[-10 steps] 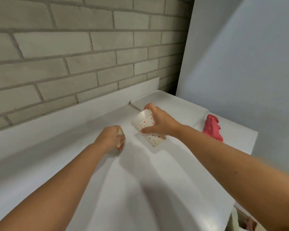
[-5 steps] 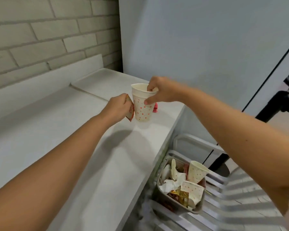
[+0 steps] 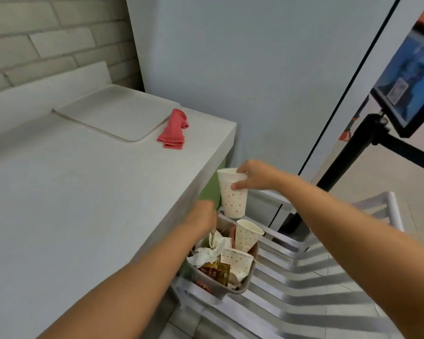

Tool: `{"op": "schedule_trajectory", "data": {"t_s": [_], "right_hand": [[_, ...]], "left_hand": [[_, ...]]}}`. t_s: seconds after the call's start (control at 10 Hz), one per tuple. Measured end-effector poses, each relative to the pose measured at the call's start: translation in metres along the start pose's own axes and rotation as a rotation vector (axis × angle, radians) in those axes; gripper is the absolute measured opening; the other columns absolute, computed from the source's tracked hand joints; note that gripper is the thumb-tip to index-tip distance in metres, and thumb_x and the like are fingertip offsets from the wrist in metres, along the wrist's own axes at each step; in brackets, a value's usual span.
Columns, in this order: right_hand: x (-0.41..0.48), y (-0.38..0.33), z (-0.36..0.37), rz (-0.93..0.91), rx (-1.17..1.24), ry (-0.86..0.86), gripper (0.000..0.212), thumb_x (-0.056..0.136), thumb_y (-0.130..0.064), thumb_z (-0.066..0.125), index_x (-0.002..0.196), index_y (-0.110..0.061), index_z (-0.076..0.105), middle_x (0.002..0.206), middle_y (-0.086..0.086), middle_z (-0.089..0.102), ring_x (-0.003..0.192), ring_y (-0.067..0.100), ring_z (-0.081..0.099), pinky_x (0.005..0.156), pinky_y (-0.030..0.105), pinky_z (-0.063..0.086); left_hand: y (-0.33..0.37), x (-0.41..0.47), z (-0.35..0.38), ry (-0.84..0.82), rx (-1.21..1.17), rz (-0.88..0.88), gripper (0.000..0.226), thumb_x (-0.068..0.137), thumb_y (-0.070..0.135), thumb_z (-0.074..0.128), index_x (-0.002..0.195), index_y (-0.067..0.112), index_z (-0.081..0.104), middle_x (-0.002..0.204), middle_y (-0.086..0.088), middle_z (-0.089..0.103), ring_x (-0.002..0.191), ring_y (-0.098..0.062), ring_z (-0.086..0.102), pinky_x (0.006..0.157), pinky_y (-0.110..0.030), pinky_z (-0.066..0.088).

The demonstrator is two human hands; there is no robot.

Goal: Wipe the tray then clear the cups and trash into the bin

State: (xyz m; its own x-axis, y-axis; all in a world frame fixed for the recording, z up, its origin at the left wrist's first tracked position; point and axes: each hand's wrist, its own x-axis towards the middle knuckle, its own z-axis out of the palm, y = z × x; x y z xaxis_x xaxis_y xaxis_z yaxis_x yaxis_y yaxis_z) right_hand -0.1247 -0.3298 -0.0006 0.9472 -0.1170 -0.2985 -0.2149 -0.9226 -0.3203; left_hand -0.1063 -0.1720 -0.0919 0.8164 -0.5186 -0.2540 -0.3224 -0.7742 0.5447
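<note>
Pinching the rim of a dotted cup [image 3: 233, 201], the right hand [image 3: 255, 176] holds it upright above the bin [image 3: 230, 289] (full of cups and trash). The left hand [image 3: 203, 216] hangs over the bin, fingers hidden; its grip cannot be told. The tray [image 3: 113, 113] lies on the counter [image 3: 83, 192], a red cloth [image 3: 173, 129] at its edge.

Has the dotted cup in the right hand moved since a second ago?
Yes. From the counter near the tray, the dotted cup went past the counter's edge, above the bin.
</note>
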Motion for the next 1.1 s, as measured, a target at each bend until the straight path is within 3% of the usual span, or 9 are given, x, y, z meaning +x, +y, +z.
{"op": "schedule_trajectory", "data": {"t_s": [0.1,0.2,0.3,0.4,0.5,0.6,0.9,1.1], "right_hand": [[0.001,0.015,0.040,0.016,0.005,-0.115,0.038,0.085,-0.038,0.065,0.111,-0.010,0.064,0.098,0.000,0.060,0.086,0.017,0.055,0.071,0.024,0.042],[0.003,0.024,0.073,0.022,0.017,-0.224,0.044,0.085,-0.038,0.065,0.116,-0.007,0.062,0.109,0.004,0.064,0.098,0.022,0.060,0.075,0.025,0.046],[0.003,0.028,0.098,0.015,0.000,-0.313,0.050,0.086,-0.037,0.064,0.125,-0.006,0.057,0.122,0.008,0.061,0.109,0.024,0.059,0.083,0.027,0.045],[0.005,0.031,0.120,-0.009,-0.034,-0.385,0.052,0.087,-0.037,0.064,0.129,-0.007,0.054,0.127,0.009,0.059,0.111,0.024,0.057,0.092,0.030,0.047],[0.004,0.031,0.136,-0.047,-0.114,-0.437,0.052,0.089,-0.037,0.060,0.131,-0.007,0.052,0.129,0.009,0.057,0.110,0.022,0.054,0.090,0.030,0.042],[0.005,0.028,0.151,-0.085,-0.137,-0.442,0.053,0.089,-0.035,0.060,0.133,-0.008,0.050,0.131,0.009,0.056,0.118,0.024,0.051,0.095,0.032,0.041],[0.018,0.018,0.177,-0.135,-0.075,-0.372,0.076,0.085,-0.022,0.066,0.147,-0.022,0.021,0.146,0.013,0.035,0.127,0.029,0.045,0.098,0.035,0.043],[0.023,0.014,0.162,-0.176,-0.150,-0.341,0.082,0.083,-0.024,0.069,0.148,-0.023,0.019,0.149,0.012,0.029,0.131,0.029,0.040,0.104,0.039,0.040]], "left_hand": [[-0.019,0.003,0.023,-0.039,0.023,-0.133,0.022,0.095,0.014,0.042,0.092,0.005,0.062,0.086,-0.009,0.059,0.079,-0.024,0.058,0.062,-0.028,0.041],[-0.030,0.004,0.038,-0.057,-0.019,-0.209,0.025,0.097,0.018,0.042,0.104,0.005,0.062,0.099,-0.011,0.063,0.082,-0.021,0.057,0.065,-0.028,0.043],[-0.042,0.001,0.049,-0.126,-0.070,-0.281,0.034,0.095,0.018,0.047,0.127,0.009,0.054,0.125,-0.010,0.059,0.107,-0.024,0.058,0.089,-0.030,0.048],[-0.051,-0.004,0.055,-0.163,-0.076,-0.309,0.040,0.090,0.015,0.054,0.130,0.013,0.052,0.129,-0.009,0.057,0.118,-0.025,0.054,0.102,-0.036,0.044],[-0.054,-0.008,0.052,-0.140,-0.054,-0.323,0.045,0.094,0.011,0.048,0.138,0.010,0.041,0.138,-0.012,0.049,0.127,-0.026,0.047,0.107,-0.035,0.039],[-0.057,-0.010,0.047,-0.099,-0.046,-0.330,0.052,0.096,0.011,0.044,0.145,0.007,0.029,0.148,-0.013,0.038,0.136,-0.026,0.037,0.111,-0.032,0.031],[-0.065,-0.022,0.037,-0.057,-0.021,-0.330,0.052,0.093,0.009,0.047,0.143,0.008,0.034,0.143,-0.014,0.044,0.131,-0.027,0.042,0.108,-0.032,0.035],[-0.055,-0.025,0.034,-0.018,-0.007,-0.299,0.051,0.095,0.013,0.046,0.144,0.011,0.032,0.143,-0.012,0.040,0.132,-0.027,0.040,0.106,-0.033,0.036]]}}
